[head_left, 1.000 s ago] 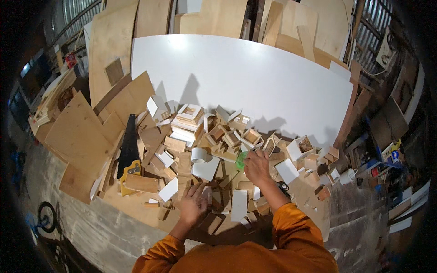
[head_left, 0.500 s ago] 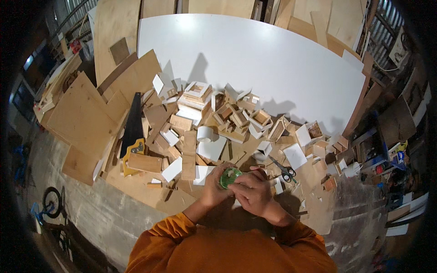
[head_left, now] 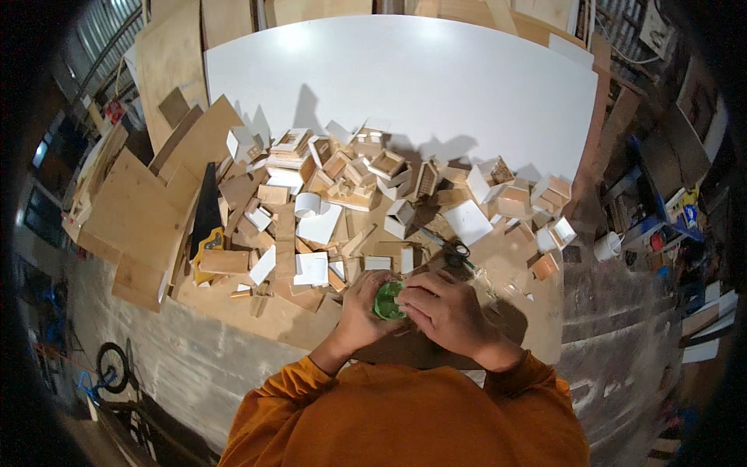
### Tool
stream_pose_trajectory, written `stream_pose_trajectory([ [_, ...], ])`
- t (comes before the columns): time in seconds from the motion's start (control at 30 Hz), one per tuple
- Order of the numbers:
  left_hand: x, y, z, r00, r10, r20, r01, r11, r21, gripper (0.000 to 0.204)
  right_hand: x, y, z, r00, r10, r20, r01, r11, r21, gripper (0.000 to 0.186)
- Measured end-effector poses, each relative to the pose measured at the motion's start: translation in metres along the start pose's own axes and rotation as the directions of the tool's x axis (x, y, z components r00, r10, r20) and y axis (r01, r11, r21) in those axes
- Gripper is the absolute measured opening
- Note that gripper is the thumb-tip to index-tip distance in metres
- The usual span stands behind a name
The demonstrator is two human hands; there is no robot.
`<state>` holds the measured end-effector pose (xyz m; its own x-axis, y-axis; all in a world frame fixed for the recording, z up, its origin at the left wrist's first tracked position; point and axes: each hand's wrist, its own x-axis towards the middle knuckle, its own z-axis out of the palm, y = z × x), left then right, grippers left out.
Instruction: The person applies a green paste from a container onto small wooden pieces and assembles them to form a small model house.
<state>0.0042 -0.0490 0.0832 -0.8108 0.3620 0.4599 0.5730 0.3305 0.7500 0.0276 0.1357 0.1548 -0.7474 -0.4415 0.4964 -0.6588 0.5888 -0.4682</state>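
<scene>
My left hand is wrapped round a small green see-through cup-like thing, its round opening tipped up toward me. At its right rim my right hand has thumb and fingers pinched together. Whatever sits between those fingertips is too small to make out. Both hands are held over the near edge of a plywood worktop. Just beyond my right hand lie dark-handled scissors. Small blocks and white-faced offcuts lie just past the fingers of my left hand.
Small wooden boxes and offcuts crowd the worktop's middle. A handsaw with a yellow handle rests at the left, beside leaning plywood sheets. A white roll stands among the pieces. Behind rises a large white board.
My view has shifted, so the worktop things appear further left. The green cup-like thing is tilted differently in my left hand, while my right fingers have moved to its right rim.
</scene>
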Motion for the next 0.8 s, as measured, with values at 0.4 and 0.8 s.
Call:
stream_pose_trajectory([
  [0.4,0.012,0.064,0.050,0.991,0.080,0.108,-0.081,0.997,-0.001,0.063,-0.067,0.008,-0.074,0.997,-0.073,-0.034,0.067,0.985,-0.160,0.023],
  [0.8,0.011,0.079,0.081,0.954,0.222,0.203,-0.233,0.972,0.031,0.077,-0.103,0.015,-0.080,0.992,-0.089,0.093,0.103,0.982,-0.156,0.018],
])
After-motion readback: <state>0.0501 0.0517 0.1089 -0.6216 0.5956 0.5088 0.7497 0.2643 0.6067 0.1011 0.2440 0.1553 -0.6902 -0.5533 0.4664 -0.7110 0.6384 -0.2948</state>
